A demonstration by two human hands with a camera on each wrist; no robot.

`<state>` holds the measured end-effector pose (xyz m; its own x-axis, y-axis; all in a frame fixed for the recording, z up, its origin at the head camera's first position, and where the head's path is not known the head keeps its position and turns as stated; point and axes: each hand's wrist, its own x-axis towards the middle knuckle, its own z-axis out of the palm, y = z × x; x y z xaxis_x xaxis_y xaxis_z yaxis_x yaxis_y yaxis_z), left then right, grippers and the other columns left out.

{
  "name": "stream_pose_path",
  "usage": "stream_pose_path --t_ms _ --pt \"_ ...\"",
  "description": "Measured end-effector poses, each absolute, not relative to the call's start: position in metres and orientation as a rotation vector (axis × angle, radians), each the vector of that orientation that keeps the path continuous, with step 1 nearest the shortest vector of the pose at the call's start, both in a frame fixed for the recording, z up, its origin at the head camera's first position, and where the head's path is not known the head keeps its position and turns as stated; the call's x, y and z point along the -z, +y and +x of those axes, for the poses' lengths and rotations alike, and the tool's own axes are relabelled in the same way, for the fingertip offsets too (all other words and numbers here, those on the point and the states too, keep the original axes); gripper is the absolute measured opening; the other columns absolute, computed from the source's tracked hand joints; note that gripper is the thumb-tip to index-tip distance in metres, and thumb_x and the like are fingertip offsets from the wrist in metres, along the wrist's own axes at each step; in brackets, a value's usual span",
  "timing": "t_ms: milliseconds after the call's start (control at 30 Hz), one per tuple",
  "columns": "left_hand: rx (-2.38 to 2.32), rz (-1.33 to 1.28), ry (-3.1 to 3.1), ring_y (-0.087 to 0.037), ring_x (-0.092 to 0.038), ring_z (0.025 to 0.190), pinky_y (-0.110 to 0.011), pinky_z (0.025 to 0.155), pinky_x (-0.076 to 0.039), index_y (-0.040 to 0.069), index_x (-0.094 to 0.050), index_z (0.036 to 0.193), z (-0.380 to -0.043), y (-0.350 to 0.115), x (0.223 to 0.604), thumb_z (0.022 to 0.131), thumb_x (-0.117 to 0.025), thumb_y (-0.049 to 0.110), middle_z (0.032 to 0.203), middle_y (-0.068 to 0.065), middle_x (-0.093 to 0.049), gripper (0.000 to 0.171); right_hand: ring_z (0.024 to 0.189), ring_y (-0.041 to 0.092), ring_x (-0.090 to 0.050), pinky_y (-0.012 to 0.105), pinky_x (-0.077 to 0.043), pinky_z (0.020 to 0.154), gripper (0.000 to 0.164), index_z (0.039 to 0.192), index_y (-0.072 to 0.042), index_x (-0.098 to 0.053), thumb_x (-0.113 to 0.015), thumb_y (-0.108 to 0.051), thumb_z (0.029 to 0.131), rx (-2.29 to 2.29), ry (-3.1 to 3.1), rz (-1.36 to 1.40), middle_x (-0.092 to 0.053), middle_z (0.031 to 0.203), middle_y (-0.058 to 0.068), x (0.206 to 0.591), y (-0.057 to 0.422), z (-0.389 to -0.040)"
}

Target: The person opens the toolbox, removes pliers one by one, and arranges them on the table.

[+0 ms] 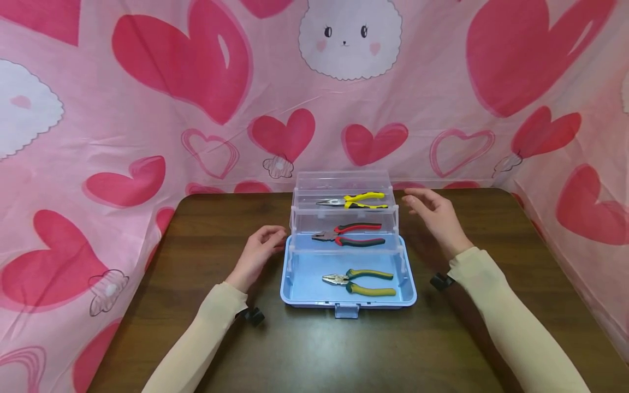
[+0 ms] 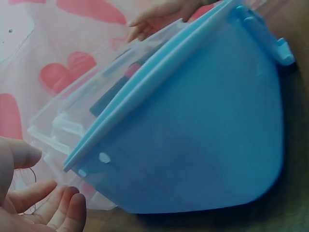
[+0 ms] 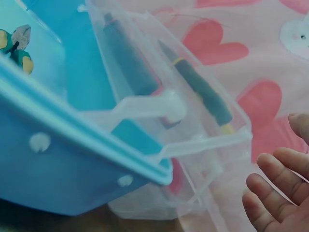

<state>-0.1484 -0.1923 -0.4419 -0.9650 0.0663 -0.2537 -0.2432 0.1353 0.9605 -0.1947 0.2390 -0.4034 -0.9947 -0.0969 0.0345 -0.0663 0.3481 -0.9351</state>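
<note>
A blue toolbox [image 1: 309, 303] stands unfolded, its two clear trays stepped up behind the base. Yellow-and-black needle-nose pliers [image 1: 352, 201] lie in the upper tray [image 1: 304, 197]. The lower tray [image 1: 301, 221] carries red-and-black combination pliers [image 1: 350, 236], and green-and-yellow combination pliers [image 1: 361, 282] rest in the blue base. Beside the box's left rear corner is my left hand [image 1: 261, 252], fingers loosely bent and holding nothing. My right hand [image 1: 434, 217] hovers to the right of the upper tray, fingers relaxed with a gap to it in the right wrist view.
The box sits on a dark brown wooden table [image 1: 314, 355]. Pink heart-patterned cloth [image 1: 334, 103] hangs behind the table and down both sides. A blue latch [image 1: 346, 311] juts from the front of the box.
</note>
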Motion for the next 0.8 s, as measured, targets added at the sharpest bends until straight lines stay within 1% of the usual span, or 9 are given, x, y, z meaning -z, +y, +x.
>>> stream_pose_path --t_ms 100,267,367,500,600,667,800 --pt "-1.894 -0.172 2.175 -0.031 -0.063 0.121 -0.046 0.112 -0.048 0.007 -0.056 0.142 -0.139 -0.192 0.442 0.104 -0.065 0.037 0.138 -0.016 -0.063 0.049 0.115 0.017 -0.062 0.02 -0.052 0.093 0.054 0.148 -0.017 -0.057 -0.062 -0.048 0.103 1.758 2.577 -0.192 -0.06 0.144 0.008 0.397 0.235 -0.194" --pt "-1.875 -0.163 2.173 -0.03 -0.065 0.119 -0.048 0.112 -0.047 0.006 -0.056 0.141 -0.128 -0.191 0.441 0.102 -0.067 0.038 0.135 -0.016 -0.065 0.05 0.118 0.017 -0.061 0.018 -0.053 0.092 0.051 0.145 -0.016 -0.06 -0.064 -0.044 0.103 1.768 2.588 -0.271 -0.06 0.145 0.01 0.389 0.228 -0.196" --pt "-1.866 -0.171 2.172 -0.03 -0.065 0.117 -0.047 0.112 -0.048 0.006 -0.057 0.14 -0.123 -0.19 0.44 0.102 -0.068 0.037 0.134 -0.016 -0.066 0.05 0.12 0.017 -0.061 0.016 -0.052 0.093 0.047 0.144 -0.013 -0.061 -0.066 -0.037 0.103 1.782 2.597 -0.33 -0.062 0.143 0.011 0.386 0.223 -0.199" --pt "-1.852 -0.189 2.176 -0.029 -0.065 0.115 -0.046 0.11 -0.049 0.005 -0.059 0.139 -0.119 -0.189 0.441 0.102 -0.068 0.035 0.132 -0.016 -0.067 0.048 0.117 0.019 -0.061 0.014 -0.051 0.093 0.045 0.145 -0.009 -0.06 -0.067 -0.026 0.103 1.727 2.653 -0.413 -0.064 0.139 0.014 0.383 0.215 -0.203" --pt "-1.833 -0.201 2.18 -0.028 -0.066 0.112 -0.047 0.109 -0.05 0.005 -0.06 0.139 -0.115 -0.188 0.442 0.102 -0.069 0.034 0.13 -0.015 -0.067 0.048 0.116 0.023 -0.061 0.015 -0.051 0.092 0.048 0.147 -0.01 -0.059 -0.068 -0.027 0.103 1.66 2.687 -0.43 -0.063 0.139 0.014 0.38 0.209 -0.205" --pt "-1.821 -0.207 2.184 -0.027 -0.066 0.111 -0.047 0.109 -0.05 0.004 -0.06 0.138 -0.112 -0.187 0.442 0.101 -0.07 0.032 0.128 -0.015 -0.068 0.047 0.116 0.025 -0.061 0.015 -0.051 0.092 0.05 0.147 -0.012 -0.059 -0.068 -0.032 0.102 1.625 2.695 -0.431 -0.064 0.139 0.012 0.377 0.204 -0.206" --pt "-1.808 -0.195 2.193 -0.026 -0.068 0.11 -0.048 0.109 -0.05 0.003 -0.06 0.138 -0.108 -0.186 0.44 0.1 -0.071 0.03 0.127 -0.016 -0.069 0.048 0.112 0.028 -0.06 0.018 -0.052 0.09 0.049 0.143 -0.013 -0.062 -0.071 -0.035 0.1 1.562 2.713 -0.451 -0.065 0.135 0.011 0.373 0.195 -0.211"
